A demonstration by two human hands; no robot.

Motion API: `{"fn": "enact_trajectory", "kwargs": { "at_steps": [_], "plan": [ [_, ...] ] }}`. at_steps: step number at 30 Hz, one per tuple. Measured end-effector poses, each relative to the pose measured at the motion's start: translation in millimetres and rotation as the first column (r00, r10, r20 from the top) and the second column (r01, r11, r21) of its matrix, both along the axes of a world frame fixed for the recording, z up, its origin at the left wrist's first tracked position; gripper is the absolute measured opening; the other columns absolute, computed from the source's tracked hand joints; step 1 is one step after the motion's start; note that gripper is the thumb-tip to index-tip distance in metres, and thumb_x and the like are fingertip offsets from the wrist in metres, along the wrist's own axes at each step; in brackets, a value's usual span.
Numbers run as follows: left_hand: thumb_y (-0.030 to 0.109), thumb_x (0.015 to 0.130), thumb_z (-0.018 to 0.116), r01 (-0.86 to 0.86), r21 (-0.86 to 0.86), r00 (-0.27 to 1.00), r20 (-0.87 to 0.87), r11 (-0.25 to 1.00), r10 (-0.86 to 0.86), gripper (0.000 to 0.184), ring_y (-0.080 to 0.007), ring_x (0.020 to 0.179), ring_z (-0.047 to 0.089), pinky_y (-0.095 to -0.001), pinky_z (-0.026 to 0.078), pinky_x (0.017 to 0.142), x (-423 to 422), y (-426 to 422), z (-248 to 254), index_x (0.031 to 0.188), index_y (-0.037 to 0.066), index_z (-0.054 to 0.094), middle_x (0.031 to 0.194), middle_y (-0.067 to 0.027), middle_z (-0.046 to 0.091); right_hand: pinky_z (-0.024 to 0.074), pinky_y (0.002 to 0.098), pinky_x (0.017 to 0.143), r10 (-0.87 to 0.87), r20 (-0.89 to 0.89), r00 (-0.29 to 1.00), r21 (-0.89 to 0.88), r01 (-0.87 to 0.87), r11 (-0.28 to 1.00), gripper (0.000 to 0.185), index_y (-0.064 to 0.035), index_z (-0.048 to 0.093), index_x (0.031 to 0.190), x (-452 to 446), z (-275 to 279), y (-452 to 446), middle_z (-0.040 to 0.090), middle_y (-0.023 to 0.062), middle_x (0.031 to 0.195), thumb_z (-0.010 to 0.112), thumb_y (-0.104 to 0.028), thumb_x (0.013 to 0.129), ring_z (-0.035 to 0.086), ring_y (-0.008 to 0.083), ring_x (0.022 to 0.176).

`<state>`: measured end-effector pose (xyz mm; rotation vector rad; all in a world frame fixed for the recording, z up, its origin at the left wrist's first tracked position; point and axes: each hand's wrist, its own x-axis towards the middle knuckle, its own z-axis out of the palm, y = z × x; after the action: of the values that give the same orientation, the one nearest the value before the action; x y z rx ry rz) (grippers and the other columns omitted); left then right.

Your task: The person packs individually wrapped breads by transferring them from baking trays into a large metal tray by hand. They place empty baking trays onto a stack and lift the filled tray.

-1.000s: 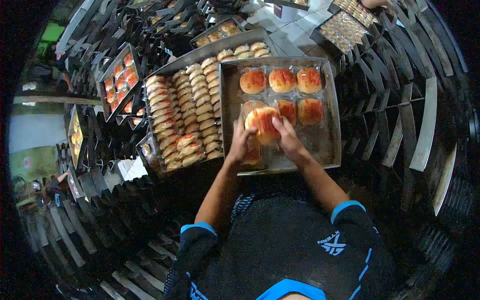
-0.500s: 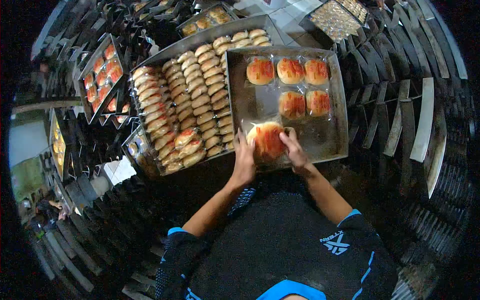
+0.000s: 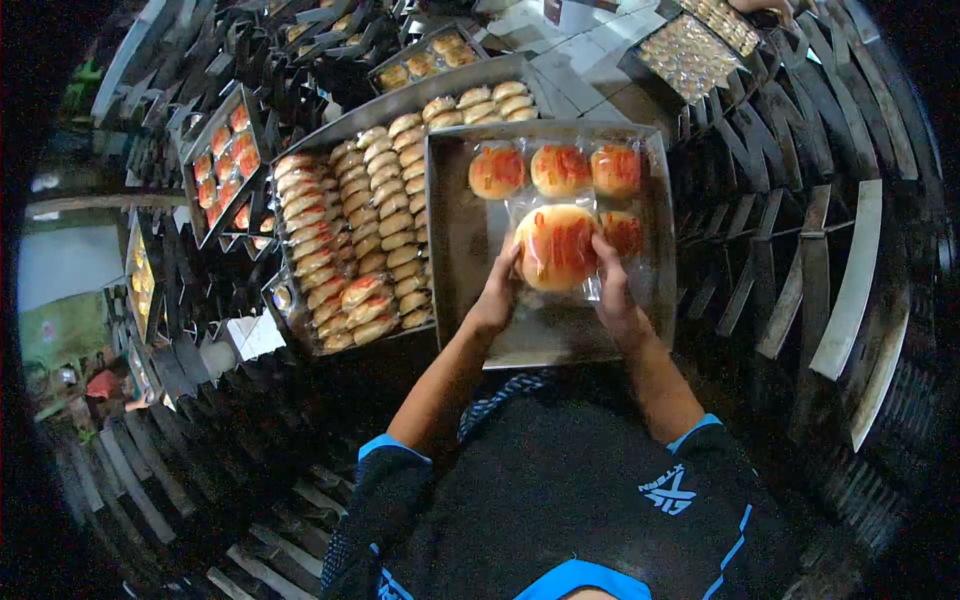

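Observation:
A round bun [image 3: 558, 248] in clear plastic wrap with red print on top is held level between both of my hands, over the metal tray [image 3: 460, 325]. My left hand [image 3: 497, 292] grips its left side. On the right side, my right hand [image 3: 617, 287] presses with its fingers and thumb. Behind it in the tray lies a row of wrapped buns [image 3: 560, 170]. Another wrapped bun [image 3: 623, 234] shows just right of the held one, which covers part of the second row.
A larger tray [image 3: 345, 133] packed with wrapped buns [image 3: 397, 200] standing on edge adjoins on the left. Further left is a rack tray [image 3: 225, 165] of red-topped buns. Metal racks [image 3: 850, 290] line the right. Another filled tray [image 3: 690, 55] sits at the back right.
Both hands have carried the held bun forward and right over the tray, across the second row. The camera view has shifted a little.

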<state>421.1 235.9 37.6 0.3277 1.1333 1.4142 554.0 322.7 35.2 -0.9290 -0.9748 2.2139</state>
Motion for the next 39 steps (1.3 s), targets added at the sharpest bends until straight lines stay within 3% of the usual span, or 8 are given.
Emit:
{"fn": "enact_trajectory", "kwargs": {
  "at_steps": [4,10,15,22,26,29,35,39],
  "plan": [
    [0.054,0.083,0.03,0.14,-0.24,0.99,0.055,0.961,-0.131,0.068,-0.0255,0.107,0.052,-0.0391,0.043,0.087,-7,27,-24,0.132,0.008,0.037,0.125,-0.0116,0.049,0.0305,0.0341,0.1,0.018,0.033,0.999,0.008,-0.019,1.0,0.047,-0.0037,0.042,0.125,6,-8,37,0.049,0.0059,0.122,0.043,-0.034,0.089,0.044,0.0196,0.113],
    [0.055,0.084,0.032,0.081,-0.187,0.992,0.107,0.979,-0.061,0.067,-0.023,0.098,0.057,-0.0351,0.045,0.083,0,23,-36,0.127,0.005,0.042,0.115,-0.0107,0.056,0.0288,0.0366,0.102,0.074,0.033,0.997,-0.009,-0.074,0.997,0.055,-0.0022,0.038,0.128,11,-36,25,0.043,0.0084,0.129,0.037,-0.043,0.091,0.039,0.0212,0.12],
    [0.043,0.085,0.044,-0.051,0.032,0.994,0.1,0.998,0.047,0.07,-0.0234,0.125,0.035,-0.0366,0.031,0.101,-13,-25,30,0.137,0.002,0.021,0.136,-0.0118,0.034,0.0161,0.0359,0.108,0.227,-0.037,0.973,-0.018,-0.228,0.973,0.063,-0.001,0.023,0.137,11,-26,-11,0.022,0.0084,0.143,0.032,-0.046,0.093,0.022,0.0199,0.13],
    [0.04,0.091,0.03,-0.456,0.048,0.89,0.004,0.889,0.457,0.055,-0.0255,0.104,0.054,-0.0372,0.045,0.089,-183,-120,63,0.13,0.002,0.035,0.121,-0.0138,0.05,0.0227,0.038,0.104,0.476,-0.171,0.862,-0.038,-0.489,0.872,0.06,-0.0068,0.029,0.135,-228,29,-81,0.032,0.0095,0.138,0.034,-0.047,0.091,0.03,0.0217,0.125],
    [0.038,0.092,0.024,-0.364,-0.27,0.913,0.086,0.891,0.399,0.049,-0.0277,0.102,0.055,-0.0466,0.046,0.084,-314,-131,-54,0.124,0.007,0.044,0.12,-0.0158,0.05,0.0307,0.0439,0.096,0.537,0.095,0.838,-0.375,-0.469,0.799,0.065,-0.0111,0.044,0.125,-346,-43,-97,0.053,0.0129,0.119,0.029,-0.059,0.085,0.047,0.0281,0.109],
    [0.034,0.092,0.02,-0.214,-0.601,0.961,0.012,0.77,0.276,0.047,-0.0293,0.106,0.051,-0.0505,0.042,0.089,-337,-102,-10,0.125,0.01,0.044,0.122,-0.0156,0.049,0.042,0.0427,0.084,0.5,0.237,0.833,-0.396,-0.388,0.832,0.062,-0.0112,0.056,0.114,-371,-86,-89,0.06,0.0108,0.105,0.036,-0.06,0.081,0.055,0.0263,0.097],
    [0.045,0.087,0.029,-0.064,-0.7,0.857,0.327,0.711,0.398,0.055,-0.0323,0.099,0.052,-0.0447,0.04,0.089,-360,-101,-105,0.118,0.005,0.05,0.111,-0.0177,0.055,0.0453,0.0472,0.075,0.533,0.418,0.736,-0.627,-0.191,0.755,0.043,-0.0132,0.062,0.097,-387,-123,-77,0.063,0.0116,0.094,0.039,-0.046,0.082,0.057,0.0281,0.085],
    [0.039,0.087,0.031,0.056,-0.482,0.864,-0.415,0.874,-0.285,0.051,-0.0363,0.1,0.053,-0.0433,0.041,0.088,-350,-117,-161,0.121,0.004,0.048,0.111,-0.0224,0.055,0.0361,0.0493,0.082,0.578,0.559,0.594,-0.62,-0.163,0.768,0.049,-0.0111,0.051,0.106,-413,-111,-70,0.049,0.0133,0.106,0.037,-0.051,0.081,0.045,0.0296,0.096]
  ]
}}
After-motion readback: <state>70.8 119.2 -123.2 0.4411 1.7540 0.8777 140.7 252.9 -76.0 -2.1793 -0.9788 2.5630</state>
